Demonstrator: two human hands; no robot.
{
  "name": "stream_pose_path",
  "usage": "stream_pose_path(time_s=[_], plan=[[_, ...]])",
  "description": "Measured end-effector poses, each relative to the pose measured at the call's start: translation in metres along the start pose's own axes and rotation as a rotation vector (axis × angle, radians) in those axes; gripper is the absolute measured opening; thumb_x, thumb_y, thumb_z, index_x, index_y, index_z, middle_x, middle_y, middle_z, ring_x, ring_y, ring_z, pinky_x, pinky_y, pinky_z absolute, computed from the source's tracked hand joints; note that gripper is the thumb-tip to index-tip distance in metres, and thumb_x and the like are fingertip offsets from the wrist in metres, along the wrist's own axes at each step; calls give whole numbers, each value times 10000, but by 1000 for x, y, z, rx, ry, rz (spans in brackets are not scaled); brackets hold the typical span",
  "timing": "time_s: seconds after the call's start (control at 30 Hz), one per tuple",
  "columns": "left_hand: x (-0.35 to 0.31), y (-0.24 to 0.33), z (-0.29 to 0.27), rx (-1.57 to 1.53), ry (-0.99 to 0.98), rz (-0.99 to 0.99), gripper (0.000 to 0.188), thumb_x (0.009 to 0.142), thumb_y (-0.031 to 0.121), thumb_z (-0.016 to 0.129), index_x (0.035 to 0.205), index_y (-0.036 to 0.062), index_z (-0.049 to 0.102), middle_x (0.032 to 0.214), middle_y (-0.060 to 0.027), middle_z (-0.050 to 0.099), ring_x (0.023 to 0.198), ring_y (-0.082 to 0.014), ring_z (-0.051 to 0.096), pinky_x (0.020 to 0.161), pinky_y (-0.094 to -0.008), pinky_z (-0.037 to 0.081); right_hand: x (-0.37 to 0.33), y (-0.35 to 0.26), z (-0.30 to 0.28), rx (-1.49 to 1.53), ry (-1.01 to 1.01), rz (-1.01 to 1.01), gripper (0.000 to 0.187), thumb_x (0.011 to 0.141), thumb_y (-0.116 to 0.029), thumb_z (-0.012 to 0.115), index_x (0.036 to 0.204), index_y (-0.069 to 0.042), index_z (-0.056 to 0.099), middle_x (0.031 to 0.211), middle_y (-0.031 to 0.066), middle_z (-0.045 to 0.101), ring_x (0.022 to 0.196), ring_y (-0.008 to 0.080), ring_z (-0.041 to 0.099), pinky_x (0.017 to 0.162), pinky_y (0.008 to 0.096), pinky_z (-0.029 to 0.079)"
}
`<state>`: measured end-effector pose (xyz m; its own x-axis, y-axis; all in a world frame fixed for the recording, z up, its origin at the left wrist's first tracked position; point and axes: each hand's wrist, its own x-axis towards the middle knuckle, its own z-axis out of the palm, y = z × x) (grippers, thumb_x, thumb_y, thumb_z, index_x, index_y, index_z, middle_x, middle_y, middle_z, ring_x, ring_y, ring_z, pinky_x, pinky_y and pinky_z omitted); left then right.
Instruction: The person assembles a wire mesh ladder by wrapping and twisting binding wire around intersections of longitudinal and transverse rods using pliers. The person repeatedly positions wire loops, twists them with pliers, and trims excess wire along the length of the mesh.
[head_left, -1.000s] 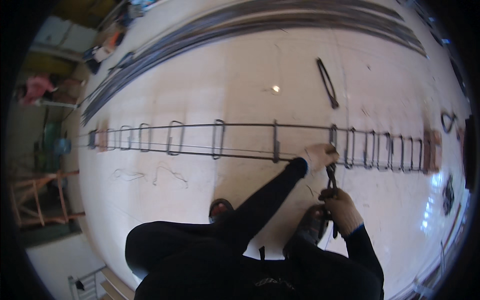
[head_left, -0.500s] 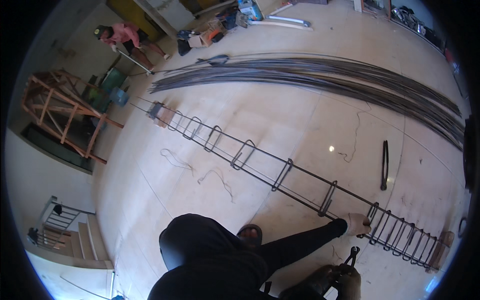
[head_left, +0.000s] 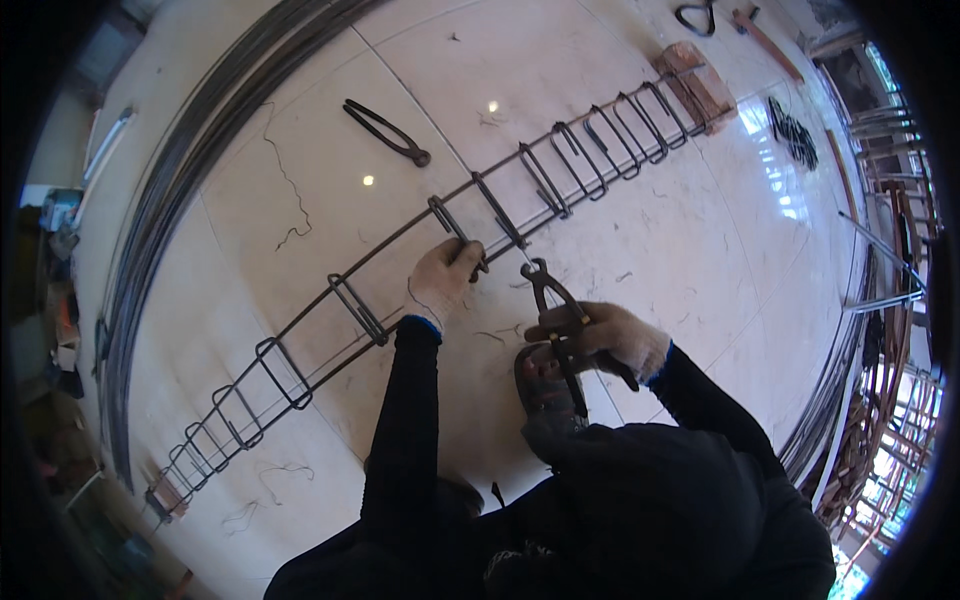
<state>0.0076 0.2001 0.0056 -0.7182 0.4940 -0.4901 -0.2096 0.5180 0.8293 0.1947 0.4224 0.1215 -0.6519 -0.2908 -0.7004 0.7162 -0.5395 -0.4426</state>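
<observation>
A long cage of steel bars with rectangular stirrups [head_left: 282, 372] runs slantwise across the floor. My left hand [head_left: 443, 283], in a pale knit glove, is closed around a stirrup [head_left: 447, 218] where it meets the near bar. Pincers [head_left: 548, 287] are in my gloved right hand [head_left: 610, 337], their handles spread and their jaws just on my side of the near bar. Right of my left hand another stirrup [head_left: 500, 212] spans the bars, and several more stand closer together toward the far right end. My left fingers partly hide the bar they touch.
A reddish block [head_left: 697, 88] props the cage's right end. Beyond the cage lie a second pair of pincers [head_left: 388, 133] and a thin wire [head_left: 287, 185]. A rod bundle [head_left: 185, 165] curves along the left. Dark wire [head_left: 793, 133] and stacked timber [head_left: 890, 425] are at right.
The view has swung toward the cage's right end, and the person at the back left is out of sight. My right hand has raised the pincers to the cage, beside my left hand.
</observation>
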Motion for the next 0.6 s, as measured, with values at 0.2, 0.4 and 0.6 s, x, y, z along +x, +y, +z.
stream_pose_path(time_s=[0.2, 0.4, 0.6], plan=[[-9, -2, -7, 64, 22, -21, 522, 1052, 519, 595, 1011, 23, 752, 835, -127, 725, 815, -266, 695, 793, -402, 526, 21, 14, -8, 344, -156, -46, 746, 873, 58, 554, 1595, 104, 374, 1575, 346, 458, 1428, 502, 536, 1161, 625, 503], [-7, -5, -10, 79, 36, -5, 528, 1048, 529, 594, 1005, 26, 747, 847, -145, 726, 829, -290, 697, 799, -414, 524, 32, 12, -10, 313, -227, -65, 729, 913, 21, 602, 1599, 104, 369, 1568, 344, 463, 1431, 501, 534, 1149, 663, 498], [-7, 0, -9, 104, 49, -5, 511, 1045, 520, 604, 1009, 33, 754, 851, -132, 736, 828, -274, 701, 799, -409, 531, 31, 6, -6, 256, -212, -81, 674, 979, -13, 602, 1597, 108, 362, 1565, 332, 469, 1428, 487, 540, 1148, 660, 499]])
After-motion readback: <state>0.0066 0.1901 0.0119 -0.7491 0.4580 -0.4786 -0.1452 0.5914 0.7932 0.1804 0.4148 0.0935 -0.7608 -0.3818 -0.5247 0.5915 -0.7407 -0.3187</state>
